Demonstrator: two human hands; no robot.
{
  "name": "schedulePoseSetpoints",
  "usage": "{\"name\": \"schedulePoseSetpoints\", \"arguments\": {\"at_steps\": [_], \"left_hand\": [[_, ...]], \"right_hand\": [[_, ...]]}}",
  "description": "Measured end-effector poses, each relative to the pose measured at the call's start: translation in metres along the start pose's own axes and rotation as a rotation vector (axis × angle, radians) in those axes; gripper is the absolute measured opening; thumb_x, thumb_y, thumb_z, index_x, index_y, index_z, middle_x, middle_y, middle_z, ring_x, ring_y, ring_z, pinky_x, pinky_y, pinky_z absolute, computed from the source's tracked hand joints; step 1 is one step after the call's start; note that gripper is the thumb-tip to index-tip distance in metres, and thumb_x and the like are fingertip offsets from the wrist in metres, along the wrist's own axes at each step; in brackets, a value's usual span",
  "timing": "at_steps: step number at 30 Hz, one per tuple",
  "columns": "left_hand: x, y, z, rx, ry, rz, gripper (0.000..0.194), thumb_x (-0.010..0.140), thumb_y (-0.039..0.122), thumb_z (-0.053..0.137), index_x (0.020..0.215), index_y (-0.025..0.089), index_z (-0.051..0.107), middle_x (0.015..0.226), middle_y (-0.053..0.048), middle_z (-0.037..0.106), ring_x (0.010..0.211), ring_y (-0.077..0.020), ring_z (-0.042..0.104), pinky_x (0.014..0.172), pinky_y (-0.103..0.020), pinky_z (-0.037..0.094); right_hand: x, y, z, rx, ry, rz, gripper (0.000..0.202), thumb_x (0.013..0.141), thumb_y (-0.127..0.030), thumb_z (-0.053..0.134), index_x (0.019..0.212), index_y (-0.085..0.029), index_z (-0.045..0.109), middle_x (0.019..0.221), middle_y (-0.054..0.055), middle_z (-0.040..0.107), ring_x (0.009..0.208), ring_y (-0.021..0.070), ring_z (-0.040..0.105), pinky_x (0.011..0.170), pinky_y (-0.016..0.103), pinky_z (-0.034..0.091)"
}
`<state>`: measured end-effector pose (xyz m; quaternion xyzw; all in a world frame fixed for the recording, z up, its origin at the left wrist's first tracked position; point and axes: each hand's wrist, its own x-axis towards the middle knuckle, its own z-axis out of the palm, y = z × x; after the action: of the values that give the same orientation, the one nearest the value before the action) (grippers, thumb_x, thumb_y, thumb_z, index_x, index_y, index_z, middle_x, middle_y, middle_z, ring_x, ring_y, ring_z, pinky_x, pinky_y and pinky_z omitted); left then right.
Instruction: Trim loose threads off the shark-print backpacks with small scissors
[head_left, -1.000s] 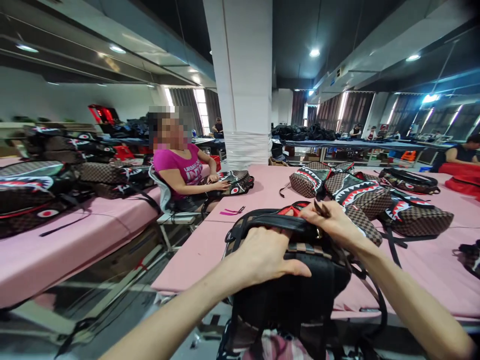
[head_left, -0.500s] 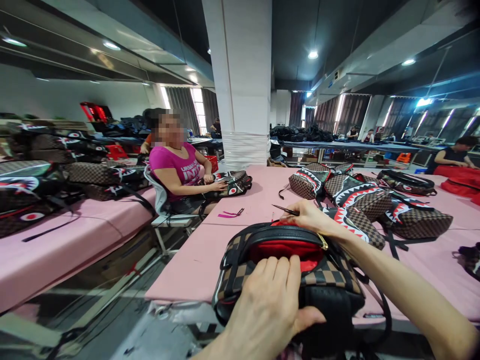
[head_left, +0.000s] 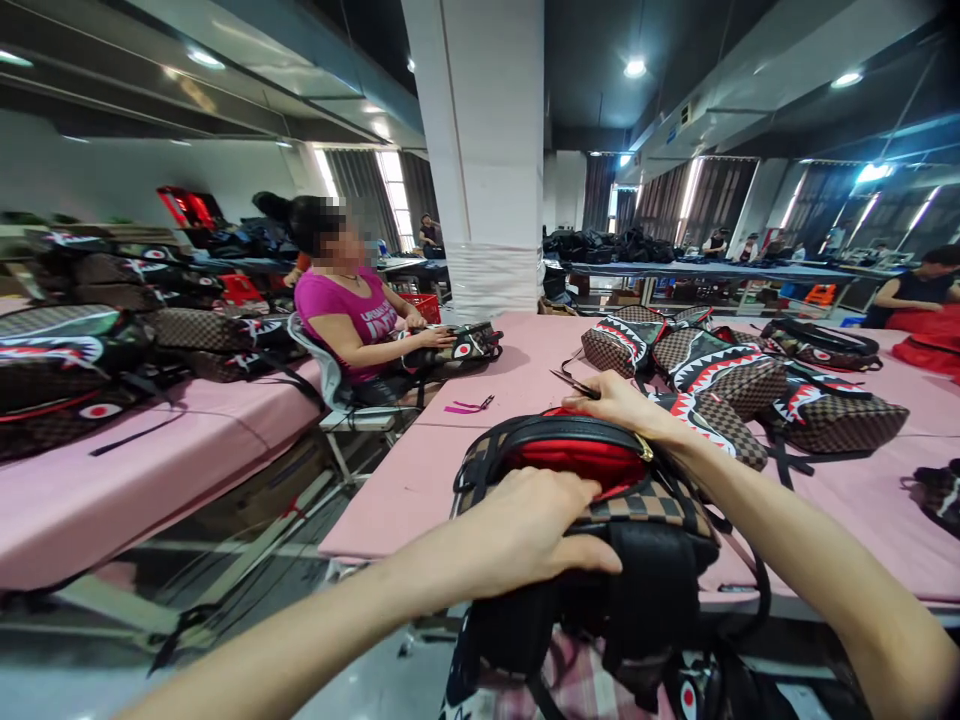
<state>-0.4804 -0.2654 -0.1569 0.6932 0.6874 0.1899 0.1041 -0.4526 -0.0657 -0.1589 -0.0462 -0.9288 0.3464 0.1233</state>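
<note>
A backpack [head_left: 660, 508] in brown check with black trim lies at the table's near edge, its zipped mouth open on a red lining [head_left: 559, 462]. My left hand [head_left: 536, 525] grips the near rim of that opening, fingers inside against the lining and thumb outside on the black part. At the far side of the opening, my right hand [head_left: 626, 403] is closed around small dark thread snips [head_left: 576, 384], their tips pointing left. Its lower fingers are hidden behind the bag's far edge. A gold zipper pull [head_left: 645, 450] hangs near my right wrist.
Several shark-mouth backpacks [head_left: 727, 370] are heaped on the pink table [head_left: 405, 480] at right. Purple strips [head_left: 466, 406] lie farther left. Across the corner a seated co-worker [head_left: 349, 310] handles another bag [head_left: 469, 345]. More bags [head_left: 52, 370] fill the left table; a white pillar [head_left: 491, 160] stands behind.
My left fingers have gone deeper into the opening, and more of the left forearm shows. The bag's near side has tipped, showing more black straps below. The co-worker's head has turned right.
</note>
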Motion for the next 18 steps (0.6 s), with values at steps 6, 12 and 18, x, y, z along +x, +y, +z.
{"name": "schedulePoseSetpoints", "arguments": {"at_steps": [6, 12, 18], "left_hand": [[-0.013, -0.035, -0.008, -0.261, 0.753, -0.281, 0.028, 0.083, 0.037, 0.047, 0.075, 0.017, 0.065, 0.074, -0.002, 0.067, 0.07, -0.0142, 0.059, 0.066, -0.023, 0.044], [0.013, -0.086, -0.017, -0.555, 0.537, -0.363, 0.035, 0.073, 0.046, 0.051, 0.061, 0.014, 0.055, 0.054, 0.003, 0.05, 0.05, -0.008, 0.044, 0.048, -0.019, 0.033], [0.026, -0.095, -0.031, -0.519, 0.295, -0.392, 0.025, 0.067, 0.04, 0.058, 0.067, 0.015, 0.056, 0.055, 0.004, 0.05, 0.049, -0.0075, 0.043, 0.046, -0.018, 0.031]], "right_hand": [[0.006, 0.012, -0.004, 0.064, 0.022, -0.003, 0.042, 0.069, -0.055, 0.053, 0.057, -0.016, 0.043, 0.052, -0.006, 0.036, 0.049, 0.007, 0.031, 0.046, 0.022, 0.022], [0.017, 0.024, -0.005, 0.079, 0.064, 0.083, 0.039, 0.066, -0.052, 0.057, 0.059, -0.014, 0.05, 0.054, -0.004, 0.043, 0.051, 0.008, 0.038, 0.048, 0.022, 0.027], [0.023, 0.023, -0.009, 0.117, 0.045, 0.216, 0.039, 0.061, -0.051, 0.063, 0.056, -0.014, 0.052, 0.048, -0.004, 0.044, 0.048, 0.008, 0.038, 0.045, 0.021, 0.029]]}}
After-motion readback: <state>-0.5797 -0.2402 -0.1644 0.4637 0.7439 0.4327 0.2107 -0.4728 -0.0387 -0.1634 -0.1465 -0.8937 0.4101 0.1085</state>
